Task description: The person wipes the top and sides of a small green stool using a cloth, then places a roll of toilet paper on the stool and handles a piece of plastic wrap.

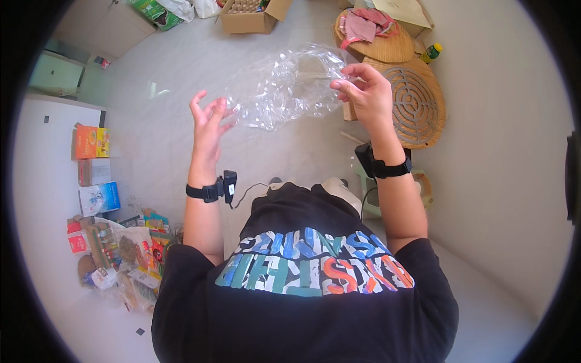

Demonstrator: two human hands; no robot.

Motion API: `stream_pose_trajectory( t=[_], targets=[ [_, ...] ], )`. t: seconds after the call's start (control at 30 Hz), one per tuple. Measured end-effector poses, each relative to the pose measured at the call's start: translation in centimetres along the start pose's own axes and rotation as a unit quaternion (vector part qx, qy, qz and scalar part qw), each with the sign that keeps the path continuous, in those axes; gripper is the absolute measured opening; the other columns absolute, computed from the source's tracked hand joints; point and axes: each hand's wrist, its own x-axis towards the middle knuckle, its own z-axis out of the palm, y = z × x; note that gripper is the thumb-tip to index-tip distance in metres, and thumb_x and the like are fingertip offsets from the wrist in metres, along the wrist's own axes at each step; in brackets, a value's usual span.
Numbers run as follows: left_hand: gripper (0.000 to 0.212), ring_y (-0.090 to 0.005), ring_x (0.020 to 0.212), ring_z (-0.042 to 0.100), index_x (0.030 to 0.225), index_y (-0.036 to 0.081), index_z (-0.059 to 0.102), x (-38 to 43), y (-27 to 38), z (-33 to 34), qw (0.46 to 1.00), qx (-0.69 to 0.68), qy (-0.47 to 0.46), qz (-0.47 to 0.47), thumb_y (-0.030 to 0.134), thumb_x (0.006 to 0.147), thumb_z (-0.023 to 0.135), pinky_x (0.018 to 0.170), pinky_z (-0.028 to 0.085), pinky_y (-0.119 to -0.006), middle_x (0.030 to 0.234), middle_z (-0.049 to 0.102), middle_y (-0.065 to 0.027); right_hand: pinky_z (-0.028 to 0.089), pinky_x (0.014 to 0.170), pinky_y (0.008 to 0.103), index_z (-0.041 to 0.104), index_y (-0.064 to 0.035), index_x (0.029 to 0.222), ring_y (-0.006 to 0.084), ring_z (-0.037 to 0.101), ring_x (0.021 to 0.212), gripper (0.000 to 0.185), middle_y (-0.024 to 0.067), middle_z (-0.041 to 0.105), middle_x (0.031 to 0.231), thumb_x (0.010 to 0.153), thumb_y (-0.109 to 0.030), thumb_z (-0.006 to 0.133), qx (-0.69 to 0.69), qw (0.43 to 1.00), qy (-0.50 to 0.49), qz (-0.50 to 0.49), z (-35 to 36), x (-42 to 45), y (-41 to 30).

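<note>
A crumpled, see-through piece of plastic film (286, 90), perhaps a bag, spans the air between my two hands above the floor. My right hand (367, 93) pinches its right end between thumb and curled fingers. At its left end, my left hand (209, 120) has the thumb and some fingertips on the edge, while another finger is raised apart. Part of the left fingertips shows blurred behind the film. Each wrist wears a black strap; a black device (229, 187) sits on the left one and another device (364, 159) on the right one.
At right, a slatted grey round mat (412, 104) lies on a wooden board (435, 131) beside a stool with pink cloth (363, 25). An open cardboard box (247, 23) stands ahead. Several boxes and bagged goods (131, 245) line the left side. Cables hang from both wrist devices.
</note>
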Motion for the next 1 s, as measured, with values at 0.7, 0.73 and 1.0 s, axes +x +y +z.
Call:
stream_pose_trajectory(
  t=[0.7, 0.73, 1.0],
  targets=[
    [0.083, -0.0383, 0.128, 0.054, 0.149, 0.001, 0.034, 6.0, -13.8, -10.8, 0.959, -0.281, -0.022, -0.039, -0.022, 0.071, 0.048, 0.108, 0.043, -0.038, 0.139, 0.050, -0.0262, 0.054, 0.067, 0.0286, 0.061, -0.0093, 0.097, 0.0163, 0.066, 0.077, 0.011, 0.0022, 0.066, 0.090, 0.093, -0.009, 0.070, 0.285, 0.948, 0.043, 0.137, 9.6, 2.8, 14.3],
    [0.083, -0.0383, 0.129, 0.054, 0.149, 0.001, 0.035, 6.3, -13.9, -11.7, 0.961, -0.273, -0.022, -0.025, -0.022, 0.070, 0.048, 0.108, 0.042, -0.039, 0.139, 0.050, -0.0258, 0.054, 0.067, 0.0286, 0.060, -0.0098, 0.096, 0.0160, 0.066, 0.076, 0.011, 0.0022, 0.066, 0.090, 0.093, -0.008, 0.070, 0.293, 0.942, 0.066, 0.147, 9.9, 3.2, 14.8],
    [0.077, -0.0388, 0.128, 0.054, 0.149, 0.001, 0.032, 8.2, -15.6, -17.3, 0.973, -0.220, -0.007, -0.074, -0.015, 0.076, 0.049, 0.109, 0.044, -0.045, 0.135, 0.054, -0.0226, 0.060, 0.075, 0.0322, 0.057, -0.0046, 0.097, 0.0152, 0.066, 0.077, 0.013, 0.0041, 0.064, 0.088, 0.091, 0.001, 0.068, 0.255, 0.954, 0.075, 0.136, 13.6, 7.4, 19.6]
  ],
)
